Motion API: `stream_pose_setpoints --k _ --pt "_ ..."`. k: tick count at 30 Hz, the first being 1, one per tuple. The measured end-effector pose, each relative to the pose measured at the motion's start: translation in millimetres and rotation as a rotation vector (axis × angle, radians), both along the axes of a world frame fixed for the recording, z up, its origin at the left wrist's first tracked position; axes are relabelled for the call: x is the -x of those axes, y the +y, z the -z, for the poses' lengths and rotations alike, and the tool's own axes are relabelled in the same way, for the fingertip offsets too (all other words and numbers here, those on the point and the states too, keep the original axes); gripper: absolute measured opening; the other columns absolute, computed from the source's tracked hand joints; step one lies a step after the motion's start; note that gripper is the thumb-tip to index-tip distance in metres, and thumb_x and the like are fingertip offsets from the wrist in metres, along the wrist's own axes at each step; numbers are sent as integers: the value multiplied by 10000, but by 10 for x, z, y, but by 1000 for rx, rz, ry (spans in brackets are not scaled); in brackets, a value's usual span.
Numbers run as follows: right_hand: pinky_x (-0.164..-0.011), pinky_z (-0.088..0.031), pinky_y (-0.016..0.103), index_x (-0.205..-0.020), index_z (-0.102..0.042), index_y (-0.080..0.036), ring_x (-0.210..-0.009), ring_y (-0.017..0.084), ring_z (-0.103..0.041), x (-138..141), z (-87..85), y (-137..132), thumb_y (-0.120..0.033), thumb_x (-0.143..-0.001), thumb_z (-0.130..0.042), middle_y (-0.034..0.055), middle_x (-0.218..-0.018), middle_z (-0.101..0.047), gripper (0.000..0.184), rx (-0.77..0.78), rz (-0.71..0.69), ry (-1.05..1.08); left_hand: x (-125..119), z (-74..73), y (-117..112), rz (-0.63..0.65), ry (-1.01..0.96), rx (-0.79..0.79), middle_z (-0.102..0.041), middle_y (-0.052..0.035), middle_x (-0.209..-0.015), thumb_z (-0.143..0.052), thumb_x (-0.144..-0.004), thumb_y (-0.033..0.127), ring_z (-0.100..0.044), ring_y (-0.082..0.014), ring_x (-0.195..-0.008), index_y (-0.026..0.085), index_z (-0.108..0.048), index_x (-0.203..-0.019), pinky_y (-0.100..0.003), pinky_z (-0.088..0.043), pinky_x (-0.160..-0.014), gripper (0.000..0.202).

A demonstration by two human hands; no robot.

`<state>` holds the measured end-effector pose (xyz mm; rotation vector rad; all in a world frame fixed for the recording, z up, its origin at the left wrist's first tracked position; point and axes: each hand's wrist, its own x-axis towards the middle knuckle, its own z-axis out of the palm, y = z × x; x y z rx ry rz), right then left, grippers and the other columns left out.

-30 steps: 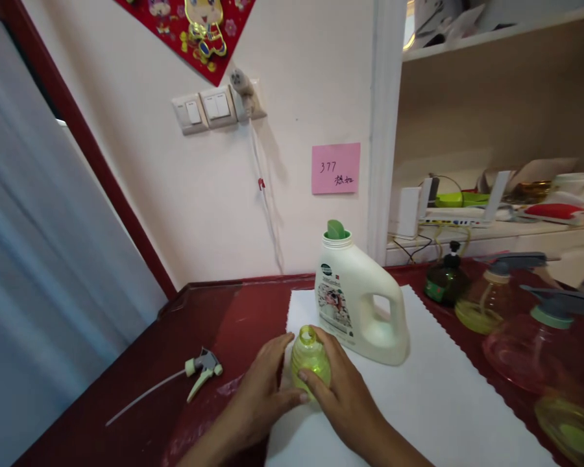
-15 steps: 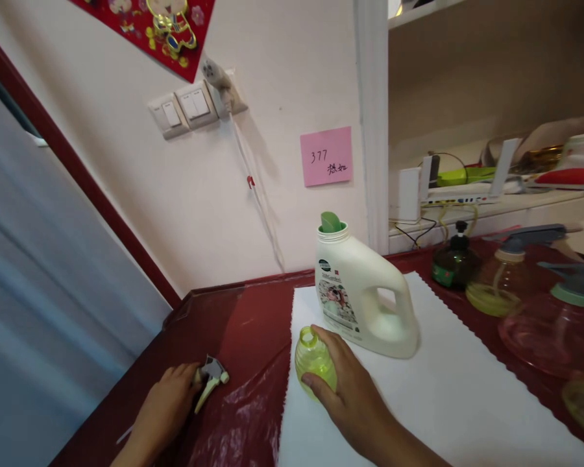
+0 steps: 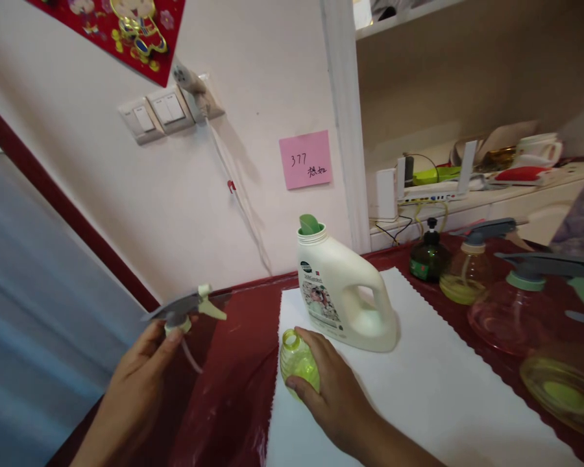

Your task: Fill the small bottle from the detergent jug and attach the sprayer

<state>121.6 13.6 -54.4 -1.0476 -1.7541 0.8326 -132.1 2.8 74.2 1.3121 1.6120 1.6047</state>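
My left hand [image 3: 143, 366] pinches the collar of a spray nozzle [image 3: 187, 308], grey on top with a cream trigger and a thin dip tube hanging below. It is held up above the dark red table. My right hand [image 3: 331, 389] is wrapped around a small yellow-green ribbed bottle [image 3: 298, 363], which stands upright with its mouth uncovered and some liquid inside. The bottle is on a white sheet [image 3: 433, 389]. Just behind it stands a large pale detergent jug [image 3: 340, 292] with a green spout showing in its open neck.
To the right are a dark pump bottle [image 3: 429, 256], a yellowish spray bottle [image 3: 467, 275], a pink spray bottle [image 3: 506, 318] and another yellowish one [image 3: 562, 383]. A white router [image 3: 431, 191] sits on the shelf. A white cable [image 3: 243, 207] hangs down the wall.
My left hand has lifted the spray nozzle from the table and turned it upright. My right hand stays on the bottle. The view has shifted slightly to the right.
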Motion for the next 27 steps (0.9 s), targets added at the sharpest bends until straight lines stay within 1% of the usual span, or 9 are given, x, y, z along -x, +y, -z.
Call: stream_pose_setpoints --k 2,4,6,9,12,15,19,24,27 --pt "-1159 -407 549 -1479 -425 -196 -1374 301 -492 1 -3 5 -284 -901 -582 128 -1486 -539 606 -7 -6 4 -344 -199 -5 43 -203 -60 -783 -6 -915 -831 -750 462 -752 -249 -949 256 -746 -981 -300 -627 -869 321" --pt "-1160 -407 542 -1478 -426 -196 -1369 298 -495 4 5 11 -278 -900 -590 129 -1480 -541 606 -25 -10 16 -598 -329 18 79 -292 -94 -772 -10 -955 -800 -802 427 -744 -221 -942 238 -751 -963 -269 -629 -865 253" --pt "-1155 -416 529 -1472 -432 -196 -1355 295 -506 6 17 17 -278 -897 -605 126 -1466 -550 607 -38 -11 30 -776 -395 62 127 -332 -131 -764 -30 -1008 -744 -864 401 -726 -219 -991 222 -753 -982 -293 -611 -933 215" --pt "-1153 -417 527 -1471 -432 -181 -1352 300 -504 4 19 23 -265 -885 -618 133 -1463 -547 621 -46 -18 32 -971 -420 137 188 -362 -172 -761 -36 -1028 -744 -875 390 -700 -212 -1042 211 -754 -975 -325 -571 -1014 205" --pt "-1155 -409 525 -1465 -440 -171 -1352 305 -499 -6 -16 22 -222 -865 -632 138 -1455 -550 632 -39 -24 24 -1116 -417 197 213 -358 -196 -758 -10 -970 -817 -807 413 -705 -191 -969 206 -757 -900 -320 -590 -975 235" --pt "-1142 -421 505 -1451 -459 -173 -1328 300 -514 -18 -64 12 -192 -857 -647 131 -1429 -570 624 -27 -26 29 -1208 -383 242 226 -317 -179 -764 -21 -952 -866 -725 486 -721 -216 -939 196 -754 -918 -345 -604 -945 367" --pt "-1141 -419 494 -1454 -456 -150 -1323 303 -510 -18 -92 1 -177 -856 -663 142 -1429 -566 633 -31 -34 29 -1262 -157 253 254 -296 -115 -791 -58 -1002 -872 -688 552 -741 -259 -975 186 -733 -1012 -363 -596 -935 508" --pt "-1154 -409 499 -1470 -438 -149 -1339 303 -495 -6 -56 15 -172 -854 -671 142 -1454 -547 659 -47 -36 14 -1235 422 191 347 -312 85 -748 -83 -1276 -786 -813 522 -688 -295 -1190 248 -613 -1348 -385 -570 -976 625" --pt "-1173 -392 481 -1476 -427 -159 -1368 286 -475 -4 -32 21 -158 -844 -674 135 -1480 -529 679 -62 -29 34 -1189 704 164 355 -306 156 -734 -85 -1308 -790 -805 536 -686 -306 -1193 250 -595 -1371 -369 -580 -945 663"
